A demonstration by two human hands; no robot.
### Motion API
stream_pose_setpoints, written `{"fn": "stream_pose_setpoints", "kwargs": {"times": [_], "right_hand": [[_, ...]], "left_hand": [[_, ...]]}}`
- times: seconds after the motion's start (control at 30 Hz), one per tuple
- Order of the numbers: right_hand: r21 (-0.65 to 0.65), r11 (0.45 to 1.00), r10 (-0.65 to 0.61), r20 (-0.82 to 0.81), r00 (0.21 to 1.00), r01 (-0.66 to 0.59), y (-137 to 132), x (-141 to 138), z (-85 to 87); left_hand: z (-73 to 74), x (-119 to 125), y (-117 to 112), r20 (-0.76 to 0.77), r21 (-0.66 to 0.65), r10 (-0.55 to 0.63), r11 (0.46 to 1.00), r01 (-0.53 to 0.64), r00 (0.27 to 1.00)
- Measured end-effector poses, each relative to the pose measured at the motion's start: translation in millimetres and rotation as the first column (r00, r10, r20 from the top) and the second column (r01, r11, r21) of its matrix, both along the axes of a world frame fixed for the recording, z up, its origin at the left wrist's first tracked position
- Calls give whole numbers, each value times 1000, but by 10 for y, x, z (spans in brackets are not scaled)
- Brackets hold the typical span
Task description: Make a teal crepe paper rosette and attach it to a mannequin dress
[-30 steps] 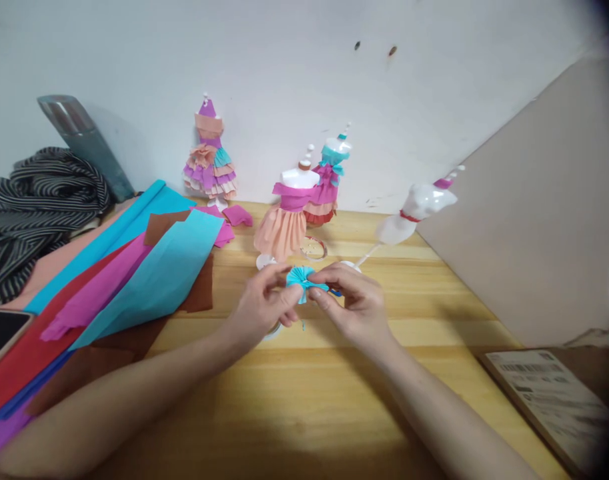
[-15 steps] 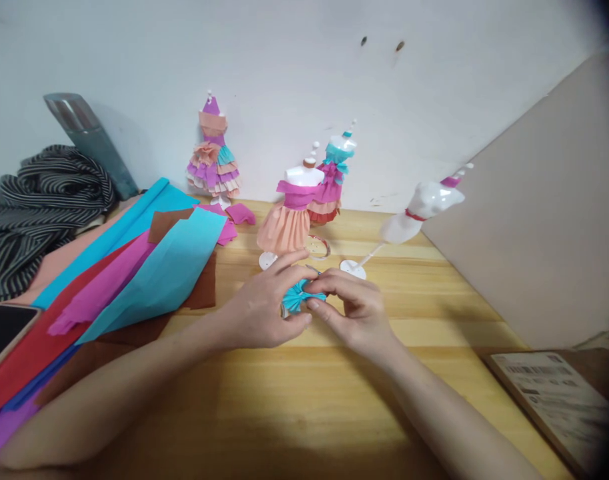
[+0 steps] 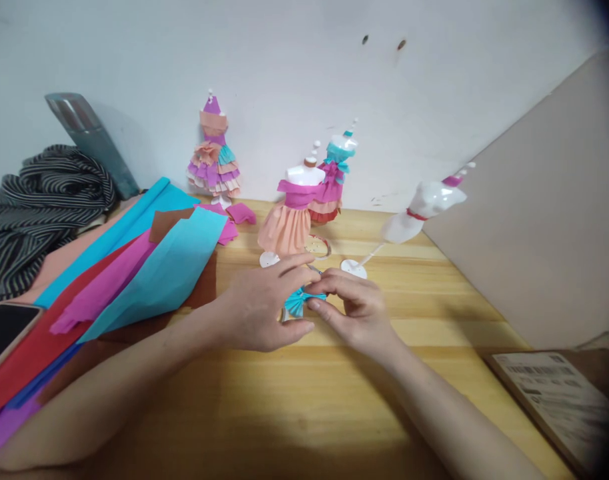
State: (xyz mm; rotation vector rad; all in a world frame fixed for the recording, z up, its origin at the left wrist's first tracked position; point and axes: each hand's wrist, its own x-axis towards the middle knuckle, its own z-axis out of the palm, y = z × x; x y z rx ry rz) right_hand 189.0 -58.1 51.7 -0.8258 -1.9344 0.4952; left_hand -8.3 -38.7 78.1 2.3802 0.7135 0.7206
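Both my hands meet over the middle of the wooden table [image 3: 294, 400]. My left hand [image 3: 262, 310] curls round a small pleated turquoise paper fan [image 3: 297, 302], thumb below and fingers above it. My right hand [image 3: 357, 310] pinches the same fan from the right side. Just behind the hands stands a small white mannequin in a magenta and peach paper dress [image 3: 290, 217]. A bare white mannequin [image 3: 422, 208] leans on its stand to the right.
Sheets of turquoise, magenta, red and brown crepe paper [image 3: 149, 273] lie at the left. Two more dressed mannequins [image 3: 213, 157] [image 3: 334, 177] stand by the wall. A striped cloth [image 3: 39, 207], a phone [image 3: 4, 333], a tape roll [image 3: 317, 247] and a labelled cardboard box [image 3: 559, 400] surround the work area.
My hands have lowered the turquoise fan toward the table and closed in more tightly round it. The view has shifted slightly.
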Motion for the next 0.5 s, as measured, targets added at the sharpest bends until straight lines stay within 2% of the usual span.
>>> {"fn": "stream_pose_setpoints", "kwargs": {"times": [0.17, 0.5], "right_hand": [[14, 1000, 24, 13, 1000, -24, -8, -13, -2], [22, 1000, 4, -9, 1000, -4, -5, -12, 2]], "left_hand": [[-55, 7, 19, 22, 51, 12, 999, -13, 1000], [-74, 14, 10, -26, 29, 51, 998, -50, 998]]}}
